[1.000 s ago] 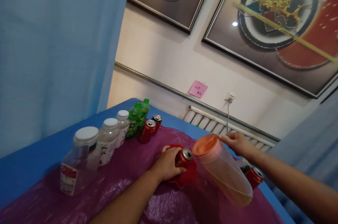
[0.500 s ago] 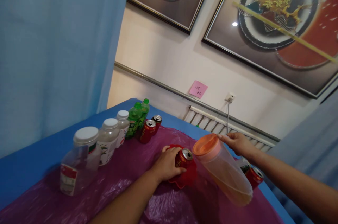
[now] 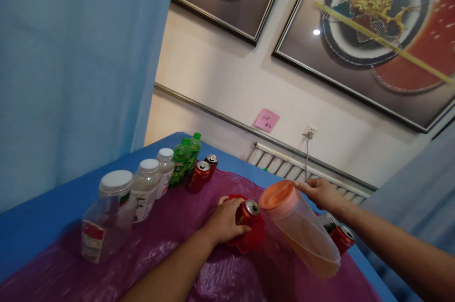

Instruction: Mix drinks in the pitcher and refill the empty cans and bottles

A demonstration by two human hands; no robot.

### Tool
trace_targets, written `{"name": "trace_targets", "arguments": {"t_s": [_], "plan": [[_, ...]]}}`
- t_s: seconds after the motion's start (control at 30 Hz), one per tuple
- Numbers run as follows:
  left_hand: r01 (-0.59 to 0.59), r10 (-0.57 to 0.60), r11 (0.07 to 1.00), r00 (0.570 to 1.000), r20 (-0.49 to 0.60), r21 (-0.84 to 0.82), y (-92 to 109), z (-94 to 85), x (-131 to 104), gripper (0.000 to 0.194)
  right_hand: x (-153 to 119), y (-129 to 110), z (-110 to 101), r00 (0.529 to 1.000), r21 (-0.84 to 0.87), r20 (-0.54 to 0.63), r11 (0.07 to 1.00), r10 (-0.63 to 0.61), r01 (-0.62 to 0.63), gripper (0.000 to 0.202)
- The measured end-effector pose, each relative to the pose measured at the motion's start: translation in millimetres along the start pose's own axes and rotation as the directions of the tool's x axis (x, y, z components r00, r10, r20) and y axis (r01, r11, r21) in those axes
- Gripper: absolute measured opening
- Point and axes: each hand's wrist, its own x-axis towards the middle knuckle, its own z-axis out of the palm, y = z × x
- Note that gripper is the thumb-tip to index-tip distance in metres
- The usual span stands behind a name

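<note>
My left hand (image 3: 227, 221) is wrapped round a red can (image 3: 248, 213) with an opened top. The can stands over a red scalloped mat (image 3: 253, 240). My right hand (image 3: 318, 194) grips a translucent pitcher (image 3: 309, 240) by its handle, mostly hidden behind it. The pitcher is tilted, its orange lid (image 3: 279, 196) close to the can's top, with brownish liquid inside. Whether liquid is flowing I cannot tell. Behind the pitcher, at the right, stands another red can (image 3: 342, 238).
On the left of the purple plastic sheet (image 3: 167, 250) stand a large clear jar (image 3: 106, 226), two white-capped bottles (image 3: 145, 193) (image 3: 165, 174), green bottles (image 3: 180, 162) and two red cans (image 3: 199, 178). A radiator (image 3: 277, 162) and wall lie behind the blue table (image 3: 46, 200).
</note>
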Motion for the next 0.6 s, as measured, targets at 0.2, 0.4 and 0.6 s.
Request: {"name": "trace_targets", "arguments": {"t_s": [0.2,0.4,0.6], "plan": [[0.005,-0.005,1.000,1.000,-0.002,-0.001,0.7,-0.3,0.0,0.067,-0.9,-1.2,-1.4,0.997,0.055,0.059,0.997,0.046,-0.050,0.066],[0.006,-0.006,1.000,1.000,0.004,0.000,0.8,-0.2,0.0,0.068,-0.2,0.5,-1.1,0.998,0.052,0.054,0.998,0.043,-0.045,0.067],[0.016,-0.016,1.000,1.000,0.011,0.009,0.1,0.4,1.0,0.069,-3.1,-4.5,-1.6,0.996,0.049,0.071,0.997,0.057,-0.061,0.068]]}}
